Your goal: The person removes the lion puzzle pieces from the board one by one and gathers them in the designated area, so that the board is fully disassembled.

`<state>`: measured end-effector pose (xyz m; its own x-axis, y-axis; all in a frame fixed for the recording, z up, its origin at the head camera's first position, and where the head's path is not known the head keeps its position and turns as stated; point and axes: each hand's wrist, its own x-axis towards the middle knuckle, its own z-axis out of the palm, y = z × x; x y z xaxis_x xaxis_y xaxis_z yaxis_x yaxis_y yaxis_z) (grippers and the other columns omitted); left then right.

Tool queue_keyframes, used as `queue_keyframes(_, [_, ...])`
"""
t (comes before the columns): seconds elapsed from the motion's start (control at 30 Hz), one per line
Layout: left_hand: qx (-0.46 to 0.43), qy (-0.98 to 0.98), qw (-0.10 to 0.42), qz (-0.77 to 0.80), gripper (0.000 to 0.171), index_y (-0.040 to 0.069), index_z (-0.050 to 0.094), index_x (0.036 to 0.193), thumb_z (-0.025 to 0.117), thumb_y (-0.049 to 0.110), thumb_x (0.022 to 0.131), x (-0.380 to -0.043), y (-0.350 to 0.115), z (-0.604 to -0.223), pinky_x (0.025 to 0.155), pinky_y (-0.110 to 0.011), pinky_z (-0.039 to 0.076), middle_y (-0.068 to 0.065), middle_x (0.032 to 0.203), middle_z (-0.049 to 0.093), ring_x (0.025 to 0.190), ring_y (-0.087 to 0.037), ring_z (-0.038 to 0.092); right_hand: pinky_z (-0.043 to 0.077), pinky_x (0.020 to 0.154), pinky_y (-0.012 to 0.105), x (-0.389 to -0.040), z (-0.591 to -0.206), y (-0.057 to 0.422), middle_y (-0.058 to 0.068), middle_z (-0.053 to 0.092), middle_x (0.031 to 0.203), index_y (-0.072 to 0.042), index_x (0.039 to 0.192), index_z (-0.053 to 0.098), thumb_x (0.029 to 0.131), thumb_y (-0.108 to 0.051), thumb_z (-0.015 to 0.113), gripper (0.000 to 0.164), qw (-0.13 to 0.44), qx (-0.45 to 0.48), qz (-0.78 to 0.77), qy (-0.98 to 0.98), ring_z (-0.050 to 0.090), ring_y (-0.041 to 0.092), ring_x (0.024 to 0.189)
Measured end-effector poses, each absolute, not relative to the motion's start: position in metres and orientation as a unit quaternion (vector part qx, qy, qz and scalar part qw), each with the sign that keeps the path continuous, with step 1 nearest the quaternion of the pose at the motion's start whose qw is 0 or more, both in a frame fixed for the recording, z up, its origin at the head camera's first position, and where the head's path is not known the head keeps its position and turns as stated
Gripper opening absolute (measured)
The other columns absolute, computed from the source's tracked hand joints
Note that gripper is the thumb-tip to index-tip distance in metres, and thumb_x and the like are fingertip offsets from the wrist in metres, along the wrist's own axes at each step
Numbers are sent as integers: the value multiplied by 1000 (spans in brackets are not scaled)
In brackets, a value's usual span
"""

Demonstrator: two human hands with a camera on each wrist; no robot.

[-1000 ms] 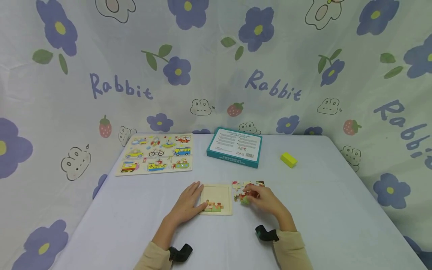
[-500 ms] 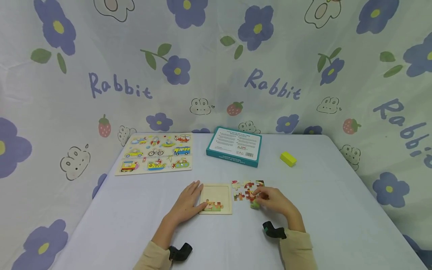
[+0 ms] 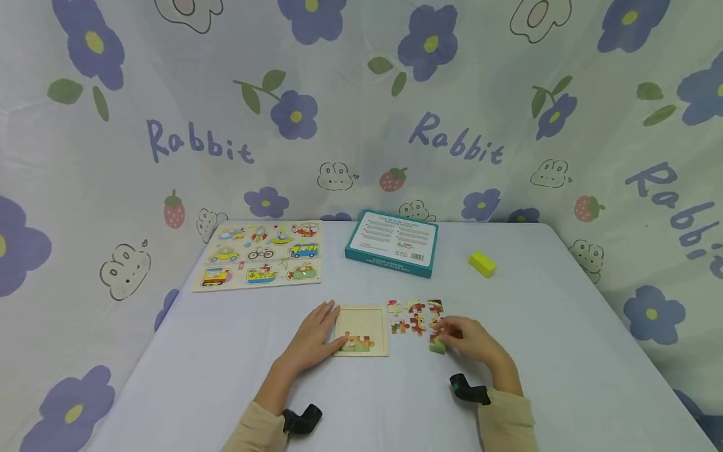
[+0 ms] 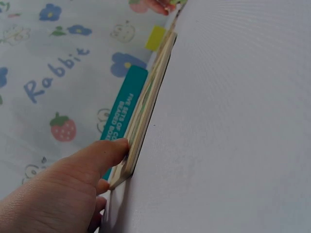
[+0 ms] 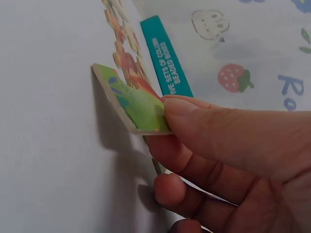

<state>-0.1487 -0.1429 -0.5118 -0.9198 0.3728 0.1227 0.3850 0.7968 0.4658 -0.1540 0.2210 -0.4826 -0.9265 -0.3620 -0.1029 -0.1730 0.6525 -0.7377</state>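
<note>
My left hand lies at the left side of a square wooden puzzle tray, its fingers extended along the edge and its thumb touching the lower left corner. Joined jigsaw pieces fill part of the tray's bottom. To the right, my right hand pinches a green-patterned puzzle piece between thumb and fingers. In the right wrist view this piece is tilted, one side raised above its shadow on the tablecloth. More loose puzzle pieces lie in rows between the tray and this hand.
Behind the tray lies a teal-edged box. A vehicle picture board stands to its left on the table, and a yellow block to its right. A patterned curtain hangs behind the white tablecloth.
My right hand has moved rightward with the green puzzle piece, away from the tray, uncovering the loose pieces in the middle. The left hand stays at the tray.
</note>
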Motion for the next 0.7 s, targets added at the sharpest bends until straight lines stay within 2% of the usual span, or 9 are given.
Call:
queue_keyframes(0.23, [-197, -947, 11, -253, 70, 3, 36, 140, 58, 43, 86, -149, -142, -511, 107, -47, 20, -14, 146, 29, 135, -29, 20, 45, 59, 24, -147, -483, 229, -2, 56, 80, -14, 103, 65, 85, -13, 65, 18, 118, -128, -396, 902, 49, 16, 74])
queue_keyframes(0.7, [-196, -946, 10, -256, 70, 4, 37, 140, 58, 43, 86, -149, -142, -511, 107, -47, 20, -14, 146, 29, 135, -30, 20, 43, 59, 23, -142, -487, 232, -2, 54, 78, -14, 99, 65, 86, -10, 63, 14, 118, -90, -391, 908, 48, 16, 73])
